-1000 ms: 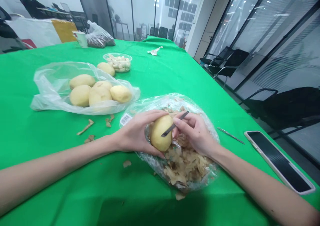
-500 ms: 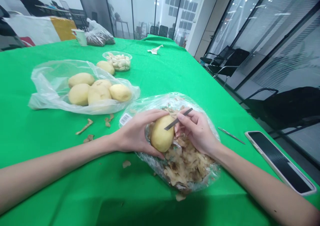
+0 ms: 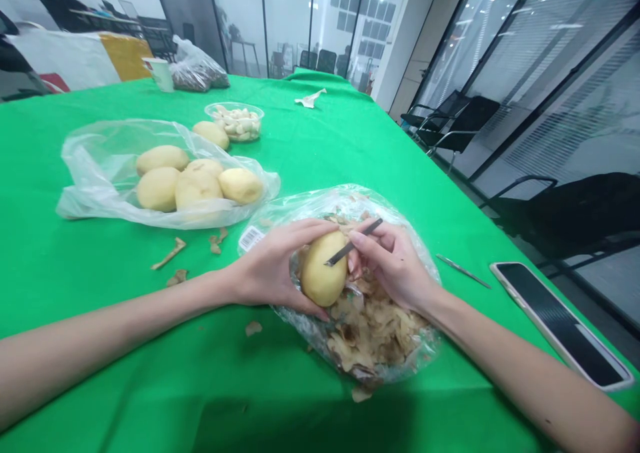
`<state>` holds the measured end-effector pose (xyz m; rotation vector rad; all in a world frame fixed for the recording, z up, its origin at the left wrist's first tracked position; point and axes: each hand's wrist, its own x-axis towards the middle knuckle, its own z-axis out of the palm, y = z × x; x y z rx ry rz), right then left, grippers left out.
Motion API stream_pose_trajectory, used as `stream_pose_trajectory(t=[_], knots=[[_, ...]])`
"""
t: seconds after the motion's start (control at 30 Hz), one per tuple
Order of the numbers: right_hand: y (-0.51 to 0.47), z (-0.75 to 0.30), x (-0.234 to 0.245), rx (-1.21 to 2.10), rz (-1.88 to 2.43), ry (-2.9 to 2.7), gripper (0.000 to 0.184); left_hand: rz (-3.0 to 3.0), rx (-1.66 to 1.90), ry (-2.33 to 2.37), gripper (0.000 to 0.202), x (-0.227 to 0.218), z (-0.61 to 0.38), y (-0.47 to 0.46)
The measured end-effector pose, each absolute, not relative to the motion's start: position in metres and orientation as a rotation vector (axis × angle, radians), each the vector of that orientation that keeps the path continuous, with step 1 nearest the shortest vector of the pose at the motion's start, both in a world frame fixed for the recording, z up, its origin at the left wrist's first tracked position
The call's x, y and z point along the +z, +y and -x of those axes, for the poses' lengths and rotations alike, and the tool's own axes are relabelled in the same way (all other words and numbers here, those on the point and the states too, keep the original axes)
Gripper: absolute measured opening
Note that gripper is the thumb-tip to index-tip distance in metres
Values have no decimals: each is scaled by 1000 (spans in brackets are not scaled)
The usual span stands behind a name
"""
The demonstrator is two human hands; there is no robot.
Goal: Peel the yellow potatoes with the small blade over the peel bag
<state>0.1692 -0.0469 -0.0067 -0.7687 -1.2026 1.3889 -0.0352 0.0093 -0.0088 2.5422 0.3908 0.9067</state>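
Note:
My left hand (image 3: 277,263) is wrapped round a peeled, pale yellow potato (image 3: 321,276), thumb below and fingers above. Between the thumb and fingers of my right hand (image 3: 393,256) is a thin dark flat blade (image 3: 357,241). Its lower tip lies against the potato's face or just over it. Under both hands spreads a clear plastic bag (image 3: 320,203) heaped with brown peelings (image 3: 383,329). The undersides of the fingers on the potato are partly hidden.
Left of my hands, a translucent bag (image 3: 100,173) holds several peeled potatoes. Another potato (image 3: 211,134) sits by a tub (image 3: 235,121) of garlic-like cloves. A slim metal tool (image 3: 463,271) and a phone (image 3: 560,326) lie at right. Behind stand a paper cup (image 3: 161,75) and a filled bag (image 3: 200,69).
The blade has slid slightly down and left across the potato, with my right fingers shifting along. My left hand and the potato have stayed almost in place.

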Motion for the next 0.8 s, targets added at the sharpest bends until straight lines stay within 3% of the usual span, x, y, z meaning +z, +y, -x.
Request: stream_pose_trajectory(t=[0.23, 0.5, 0.8], knots=[[-47, -169, -7, 1383, 783, -1253, 11, -2549, 928, 357, 100, -9, 34, 10], [-46, -168, -6, 1362, 880, -1170, 25, -2528, 921, 383, 97, -9, 34, 10], [-48, -171, -6, 1335, 842, -1298, 18, -2517, 880, 402, 99, -8, 35, 10]])
